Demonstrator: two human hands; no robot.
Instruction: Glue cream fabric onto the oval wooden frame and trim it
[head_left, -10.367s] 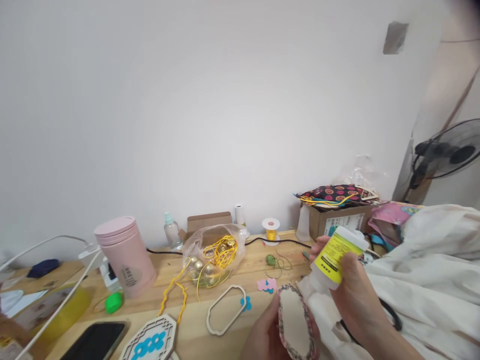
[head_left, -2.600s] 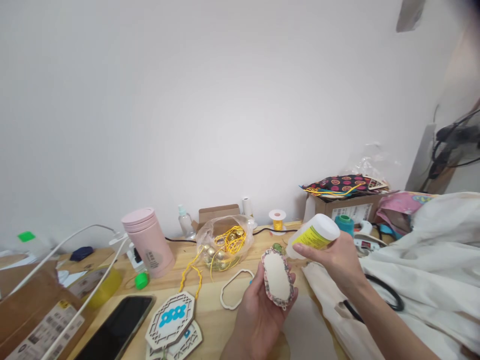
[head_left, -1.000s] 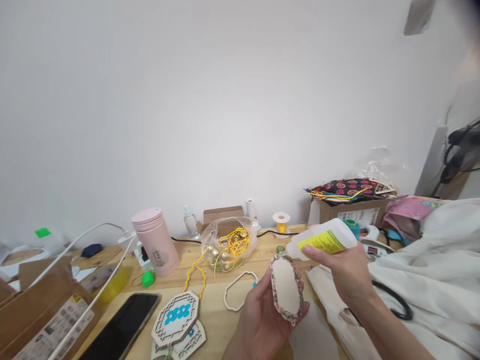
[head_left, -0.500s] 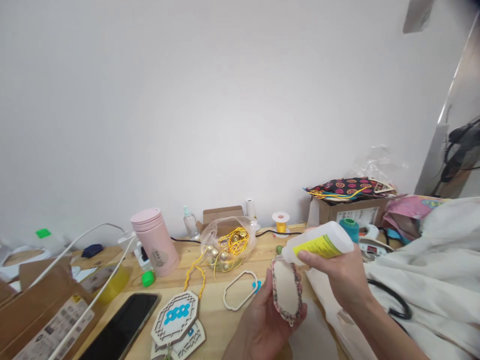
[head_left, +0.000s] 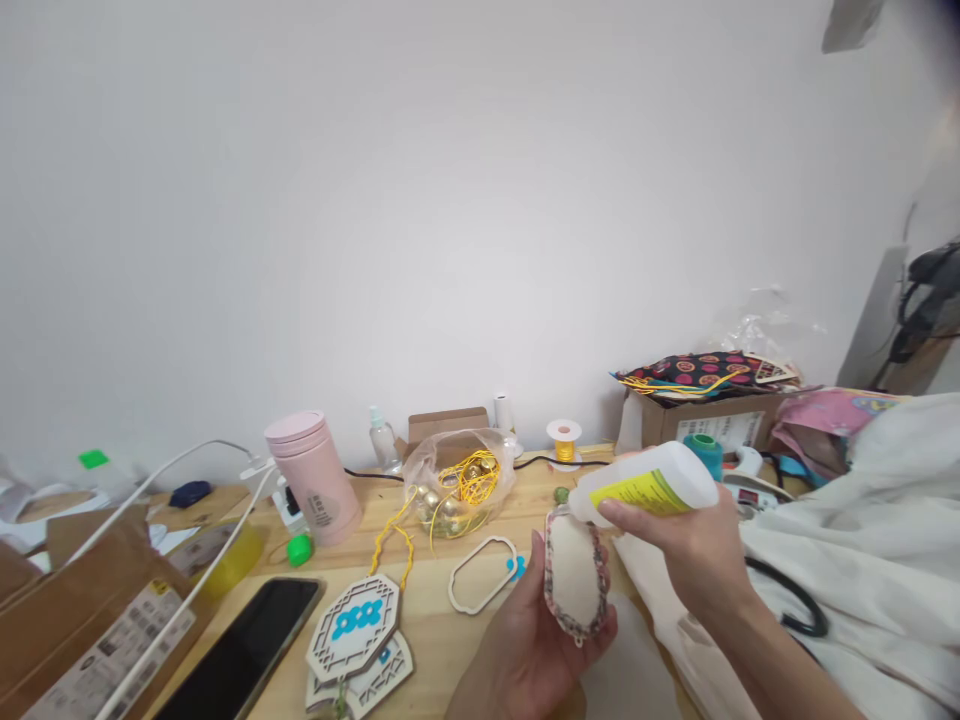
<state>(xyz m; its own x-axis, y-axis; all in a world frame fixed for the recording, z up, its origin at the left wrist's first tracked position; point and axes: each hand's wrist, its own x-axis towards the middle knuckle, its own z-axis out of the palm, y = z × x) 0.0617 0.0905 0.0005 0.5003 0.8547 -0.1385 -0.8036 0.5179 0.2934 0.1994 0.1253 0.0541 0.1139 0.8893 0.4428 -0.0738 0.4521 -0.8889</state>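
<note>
In my left hand (head_left: pixel 536 640) rests a small oval pendant (head_left: pixel 576 578) with a pale flat face and a patterned fabric edge, a little loop at its lower end. My right hand (head_left: pixel 694 540) grips a white squeeze bottle (head_left: pixel 649 482) with a yellow label, tipped so its nozzle meets or nearly meets the pendant's top rim. Whether liquid comes out I cannot tell. Just left of my left hand lies a thin wooden oval frame (head_left: pixel 484 575), a blue flower-shaped piece (head_left: pixel 515 567) at its right edge.
Octagonal wooden ornaments (head_left: pixel 356 625) and a phone (head_left: pixel 244 645) lie left. Behind stand a pink tumbler (head_left: pixel 315 478), a plastic bag of gold bells and yellow cord (head_left: pixel 457 485), and a yellow thread spool (head_left: pixel 564 443). White cloth (head_left: pixel 877 540) covers the right; an open carton (head_left: pixel 105 610) sits far left.
The view has shifted slightly, moving the scene a little to the right. Both hands keep their holds, with the bottle still tipped at the pendant's upper rim.
</note>
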